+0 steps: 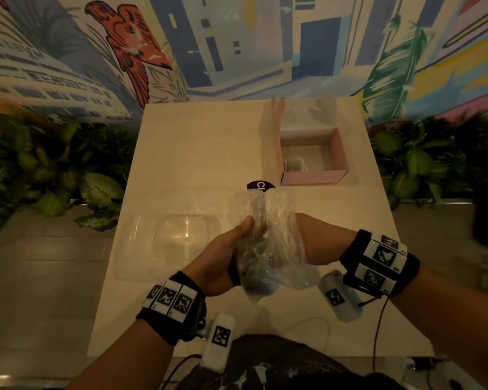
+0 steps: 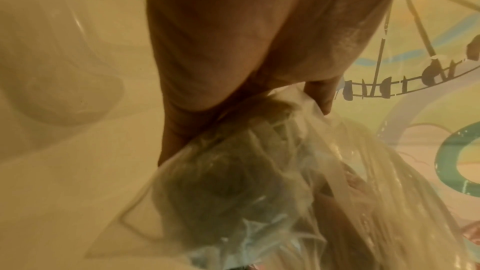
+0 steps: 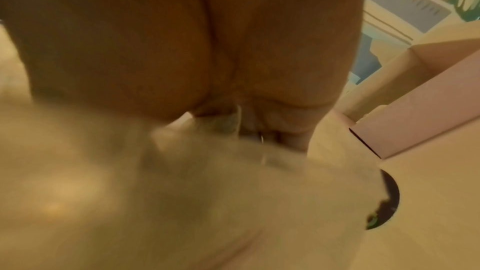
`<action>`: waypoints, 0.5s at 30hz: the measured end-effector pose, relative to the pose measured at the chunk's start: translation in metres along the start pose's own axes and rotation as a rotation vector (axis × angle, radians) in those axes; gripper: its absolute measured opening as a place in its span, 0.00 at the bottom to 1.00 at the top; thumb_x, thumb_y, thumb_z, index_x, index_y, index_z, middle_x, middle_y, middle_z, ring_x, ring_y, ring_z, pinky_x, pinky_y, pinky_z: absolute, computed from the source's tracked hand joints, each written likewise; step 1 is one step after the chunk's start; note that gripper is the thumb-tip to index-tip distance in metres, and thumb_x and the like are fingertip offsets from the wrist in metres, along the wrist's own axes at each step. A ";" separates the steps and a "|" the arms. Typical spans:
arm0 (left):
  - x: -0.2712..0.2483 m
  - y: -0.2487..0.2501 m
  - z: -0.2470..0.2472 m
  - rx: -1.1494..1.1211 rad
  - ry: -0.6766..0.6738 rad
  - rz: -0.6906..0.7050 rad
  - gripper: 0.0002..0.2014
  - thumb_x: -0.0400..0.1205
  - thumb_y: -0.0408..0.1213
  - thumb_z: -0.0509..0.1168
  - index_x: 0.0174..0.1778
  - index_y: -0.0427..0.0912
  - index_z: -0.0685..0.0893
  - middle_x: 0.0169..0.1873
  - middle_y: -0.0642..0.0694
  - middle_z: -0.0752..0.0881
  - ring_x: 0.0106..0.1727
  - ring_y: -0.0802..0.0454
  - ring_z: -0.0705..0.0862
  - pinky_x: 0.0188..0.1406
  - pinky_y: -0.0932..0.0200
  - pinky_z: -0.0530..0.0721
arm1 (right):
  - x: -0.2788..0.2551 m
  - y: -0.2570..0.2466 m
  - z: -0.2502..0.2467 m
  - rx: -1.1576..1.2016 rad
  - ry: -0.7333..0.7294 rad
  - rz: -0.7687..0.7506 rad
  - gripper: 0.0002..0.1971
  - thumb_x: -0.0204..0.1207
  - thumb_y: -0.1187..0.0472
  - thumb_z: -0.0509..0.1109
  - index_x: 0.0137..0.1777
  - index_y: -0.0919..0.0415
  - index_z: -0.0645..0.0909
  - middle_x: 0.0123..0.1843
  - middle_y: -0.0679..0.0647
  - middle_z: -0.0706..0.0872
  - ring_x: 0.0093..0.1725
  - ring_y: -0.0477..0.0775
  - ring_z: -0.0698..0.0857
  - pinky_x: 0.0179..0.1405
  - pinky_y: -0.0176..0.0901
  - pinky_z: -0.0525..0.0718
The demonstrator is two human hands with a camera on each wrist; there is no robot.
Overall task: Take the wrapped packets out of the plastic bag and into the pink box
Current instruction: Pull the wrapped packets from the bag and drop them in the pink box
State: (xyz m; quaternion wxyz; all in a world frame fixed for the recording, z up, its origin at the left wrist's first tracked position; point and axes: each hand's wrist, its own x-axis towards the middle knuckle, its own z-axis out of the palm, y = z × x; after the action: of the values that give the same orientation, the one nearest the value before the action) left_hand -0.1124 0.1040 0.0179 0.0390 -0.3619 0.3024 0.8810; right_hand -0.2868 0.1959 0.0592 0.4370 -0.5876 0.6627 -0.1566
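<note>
A crumpled clear plastic bag (image 1: 276, 220) is held up over the near middle of the table. My left hand (image 1: 245, 229) grips its left side, thumb on the front. Dark wrapped packets (image 2: 221, 182) show through the film. My right hand (image 1: 307, 235) reaches into the bag from the right, its fingers hidden by plastic in the head view. In the blurred right wrist view those fingers (image 3: 272, 128) curl on a small translucent wrapped packet (image 3: 228, 122). The open pink box (image 1: 338, 153) stands at the far right and holds one pale packet (image 1: 295, 164).
A clear plastic tray (image 1: 178, 237) lies on the cream table (image 1: 195, 150) left of the bag. A round purple sticker (image 1: 261, 185) sits between the bag and the box. Leafy plants (image 1: 54, 170) flank the table; a painted wall is behind.
</note>
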 end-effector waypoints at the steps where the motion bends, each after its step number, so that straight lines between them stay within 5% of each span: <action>1: 0.000 0.001 0.001 -0.010 -0.003 -0.001 0.28 0.87 0.58 0.58 0.73 0.41 0.84 0.69 0.34 0.87 0.65 0.36 0.88 0.63 0.39 0.87 | 0.000 -0.001 0.000 0.001 -0.019 0.020 0.13 0.74 0.60 0.74 0.58 0.59 0.83 0.57 0.58 0.88 0.53 0.57 0.87 0.58 0.54 0.86; 5: 0.003 0.001 0.004 -0.045 -0.011 -0.033 0.28 0.87 0.57 0.59 0.71 0.38 0.85 0.61 0.35 0.91 0.60 0.38 0.91 0.58 0.43 0.89 | 0.001 0.000 0.004 -0.102 -0.166 0.108 0.13 0.76 0.56 0.68 0.53 0.66 0.83 0.51 0.65 0.89 0.48 0.64 0.88 0.54 0.59 0.87; 7: 0.006 0.000 0.002 -0.037 0.000 -0.035 0.28 0.87 0.57 0.60 0.71 0.37 0.84 0.57 0.36 0.92 0.57 0.39 0.92 0.57 0.44 0.89 | 0.001 0.002 0.007 -0.107 -0.184 0.144 0.14 0.78 0.59 0.67 0.55 0.70 0.82 0.53 0.67 0.88 0.49 0.64 0.86 0.60 0.60 0.85; 11: 0.011 0.001 0.000 -0.001 0.029 -0.030 0.27 0.86 0.57 0.62 0.68 0.38 0.87 0.55 0.36 0.93 0.56 0.39 0.92 0.59 0.43 0.88 | 0.000 -0.005 0.005 -0.109 -0.172 0.053 0.16 0.80 0.64 0.67 0.67 0.65 0.78 0.65 0.58 0.82 0.64 0.54 0.80 0.74 0.44 0.72; 12: 0.012 0.001 0.000 -0.010 0.042 -0.019 0.27 0.85 0.58 0.62 0.68 0.39 0.87 0.58 0.36 0.92 0.58 0.38 0.91 0.62 0.41 0.86 | -0.001 -0.009 0.002 -0.081 -0.120 0.022 0.15 0.78 0.64 0.69 0.64 0.58 0.81 0.61 0.51 0.83 0.60 0.46 0.81 0.70 0.41 0.75; 14: 0.015 0.003 -0.001 -0.059 0.054 0.018 0.28 0.85 0.59 0.61 0.70 0.39 0.86 0.65 0.35 0.89 0.66 0.37 0.87 0.72 0.38 0.80 | -0.002 -0.012 -0.011 -0.016 0.031 0.015 0.18 0.71 0.66 0.75 0.44 0.37 0.83 0.43 0.35 0.84 0.40 0.29 0.82 0.49 0.37 0.82; 15: 0.017 0.003 -0.001 -0.100 0.048 0.046 0.29 0.86 0.59 0.60 0.71 0.40 0.86 0.69 0.36 0.87 0.70 0.37 0.85 0.76 0.37 0.77 | -0.002 -0.014 -0.019 0.000 0.107 0.036 0.20 0.66 0.68 0.76 0.33 0.36 0.82 0.34 0.34 0.84 0.33 0.27 0.82 0.39 0.36 0.80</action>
State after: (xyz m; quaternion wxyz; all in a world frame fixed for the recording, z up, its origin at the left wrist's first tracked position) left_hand -0.1249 0.0979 0.0076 -0.0065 -0.3776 0.2671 0.8866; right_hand -0.2927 0.1884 0.0806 0.4037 -0.5664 0.6955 -0.1800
